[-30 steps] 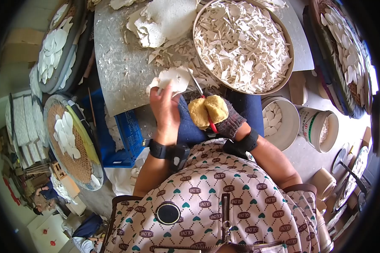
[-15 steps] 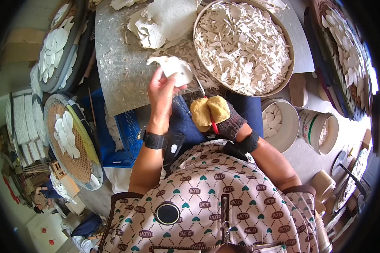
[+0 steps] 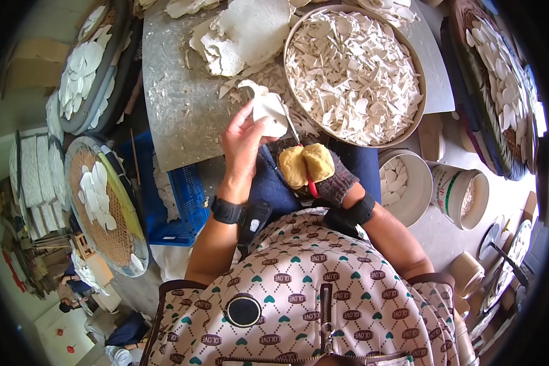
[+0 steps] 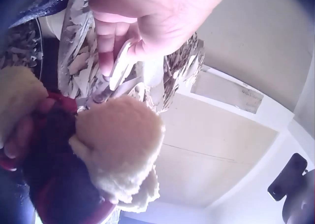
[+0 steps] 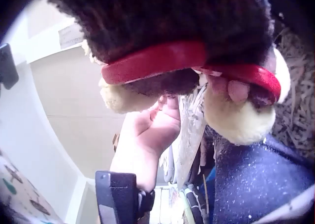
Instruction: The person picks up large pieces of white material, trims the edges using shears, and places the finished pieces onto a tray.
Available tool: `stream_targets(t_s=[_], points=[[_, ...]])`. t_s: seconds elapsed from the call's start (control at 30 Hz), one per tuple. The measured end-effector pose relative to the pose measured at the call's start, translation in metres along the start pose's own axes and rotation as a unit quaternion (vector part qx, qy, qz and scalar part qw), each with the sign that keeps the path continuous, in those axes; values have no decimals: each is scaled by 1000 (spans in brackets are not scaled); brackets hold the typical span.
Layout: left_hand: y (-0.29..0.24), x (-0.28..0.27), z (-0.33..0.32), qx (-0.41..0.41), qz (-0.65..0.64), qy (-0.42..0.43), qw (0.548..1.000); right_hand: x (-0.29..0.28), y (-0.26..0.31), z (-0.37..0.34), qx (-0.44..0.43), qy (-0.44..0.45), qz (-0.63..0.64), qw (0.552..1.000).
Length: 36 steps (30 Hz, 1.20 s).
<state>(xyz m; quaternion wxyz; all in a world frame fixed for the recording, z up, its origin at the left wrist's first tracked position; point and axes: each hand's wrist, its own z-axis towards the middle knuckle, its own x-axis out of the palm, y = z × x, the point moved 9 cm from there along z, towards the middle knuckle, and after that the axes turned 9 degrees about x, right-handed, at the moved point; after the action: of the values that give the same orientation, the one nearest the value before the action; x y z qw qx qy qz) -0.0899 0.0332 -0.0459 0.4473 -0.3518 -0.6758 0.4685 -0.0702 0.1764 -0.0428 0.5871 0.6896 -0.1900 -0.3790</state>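
My left hand (image 3: 243, 146) pinches a thin white sheet piece (image 3: 269, 114) between thumb and fingers, over the near edge of the metal table. My right hand (image 3: 330, 177), in a dark knitted glove, grips red-handled scissors (image 3: 312, 186) padded with yellow foam (image 3: 293, 166). The scissor blades (image 3: 291, 125) point up beside the right edge of the piece. In the right wrist view the red handle (image 5: 157, 61) wraps round the gloved fingers. The left wrist view shows the piece (image 4: 120, 66) edge-on in the left fingers, close to the blades.
A round tray (image 3: 422, 91) full of white scraps stands at the right of the metal table (image 3: 171, 116). Larger white sheets (image 3: 250, 33) lie behind. Buckets (image 3: 424, 201) stand at the right, a blue crate (image 3: 186, 198) and a woven tray (image 3: 119, 241) at the left.
The left hand has turned the white piece, which now hangs more upright, and has moved slightly right. The right hand keeps its grip on the scissors; the view has shifted a little.
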Motion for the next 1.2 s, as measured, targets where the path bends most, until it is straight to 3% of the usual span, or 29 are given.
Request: stream_targets(t_s=[0.07,0.27,0.37,0.43,0.5,0.57,0.63,0.73,0.87,0.93,1.0,1.2], points=[[4,-1,-4,-16,15,-7,1000,7,-19,2,60,19,24,998],[10,-6,-5,-30,12,0,999,4,-10,-3,50,21,34,998],[9,-8,0,-32,28,10,999,5,-23,-8,113,4,185,976],[6,-10,2,-35,57,30,997,14,-36,-7,95,17,234,967],[4,-10,2,-42,99,63,992,11,-29,-2,76,24,202,976],[8,-8,1,-66,85,102,989,3,-16,0,56,25,92,994],[14,-13,3,-85,79,121,986,0,-12,2,51,37,123,990],[7,-24,3,-45,61,33,997,3,-25,3,45,20,148,988],[9,-23,-5,-22,-37,-47,998,-6,2,1,-34,-18,-4,999],[6,-18,-6,0,-58,-53,997,-11,17,1,-51,-25,-25,998],[7,-18,-4,-1,-57,-51,997,-12,15,0,-15,-20,5,1000],[18,-33,6,-38,-37,-22,998,-5,3,-4,14,-16,6,1000]])
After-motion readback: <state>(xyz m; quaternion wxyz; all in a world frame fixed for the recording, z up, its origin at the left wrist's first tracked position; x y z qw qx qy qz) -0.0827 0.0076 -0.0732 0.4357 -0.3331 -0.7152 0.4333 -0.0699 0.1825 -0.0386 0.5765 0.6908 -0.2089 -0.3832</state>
